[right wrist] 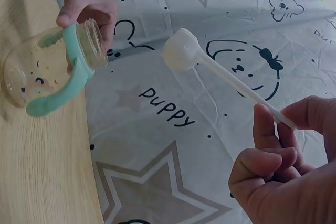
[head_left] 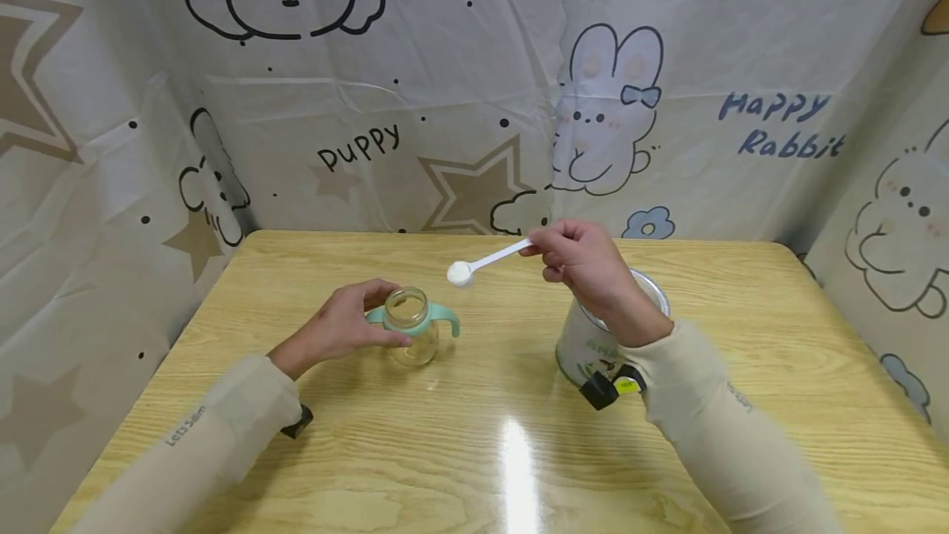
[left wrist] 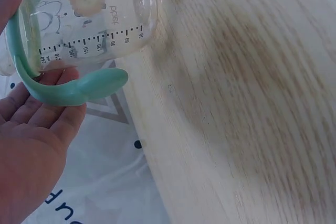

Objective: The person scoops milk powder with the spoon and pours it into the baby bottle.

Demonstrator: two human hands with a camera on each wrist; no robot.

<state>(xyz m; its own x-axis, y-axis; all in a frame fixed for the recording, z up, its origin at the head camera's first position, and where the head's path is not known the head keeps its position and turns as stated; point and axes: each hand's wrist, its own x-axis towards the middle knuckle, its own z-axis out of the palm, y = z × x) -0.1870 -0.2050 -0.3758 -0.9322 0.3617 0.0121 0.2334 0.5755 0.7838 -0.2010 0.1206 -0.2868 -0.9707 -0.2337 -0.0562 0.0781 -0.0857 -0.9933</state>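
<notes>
Wears long cream sleeves (head_left: pixel 245 398), marked with small lettering (head_left: pixel 185 425), with black wrist units (head_left: pixel 599 391) at the cuffs. Reaches with both forearms over a pale wood-grain tabletop (head_left: pixel 393 452), streaked near the front by a bright reflection (head_left: pixel 516 468). Holds the right wrist in front of an open tin (head_left: pixel 577 343), hiding part of its rim and printed side.

Clasps a clear bottle (head_left: pixel 420 347) in the left grip (head_left: pixel 344 322), to the left of the tin, with the thumb on the near side and the fingers behind, at the mint-green collar (right wrist: pixel 75 53) with its two handles. Holds it roughly upright, with its open mouth facing up. Shows, in the left wrist view, a printed volume scale (left wrist: pixel 97 41) along the bottle's wall.

Pinches a white scoop (head_left: pixel 500 255) by the end of its handle in the right grip (head_left: pixel 586 266), with the remaining fingers curled in. Carries a rounded heap of white powder (head_left: pixel 460 271) in the bowl, raised in the air between bottle and tin, near the bottle's mouth but apart from it.

Faces a pale fabric backdrop (head_left: pixel 460 64) beyond the far edge, printed with brown stars (head_left: pixel 482 196), puppies (head_left: pixel 285 2), a rabbit (head_left: pixel 608 138) wearing a blue bow (head_left: pixel 641 96), and lettering reading "Puppy" and "Happy Rabbit".
</notes>
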